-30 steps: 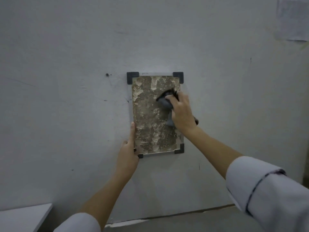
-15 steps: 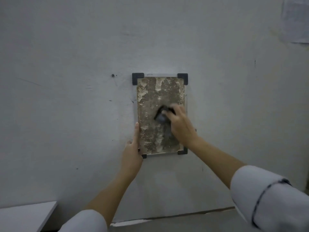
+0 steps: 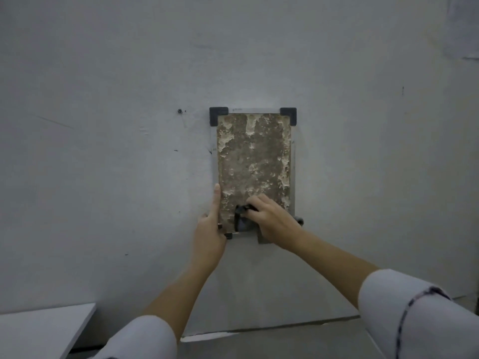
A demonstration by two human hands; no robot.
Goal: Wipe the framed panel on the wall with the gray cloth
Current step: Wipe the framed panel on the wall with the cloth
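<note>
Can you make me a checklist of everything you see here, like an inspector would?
Surface: wall, gray, with small dark marks.
Job's things: framed panel, blotchy, mounted with black corner brackets; gray cloth on its lower part.
Clutter: nothing seen.
Hands: right hand grips the cloth; left hand rests at the panel's lower left, one finger straight along the edge.
Cables: nothing seen.
Surroundings: white ledge lower left; paper top right.

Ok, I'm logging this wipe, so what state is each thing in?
framed panel: upright on the wall, surface blotchy.
gray cloth: bunched, pressed on the panel's lower part.
right hand: grips the cloth.
left hand: index finger straight along the panel's lower left edge.
</note>
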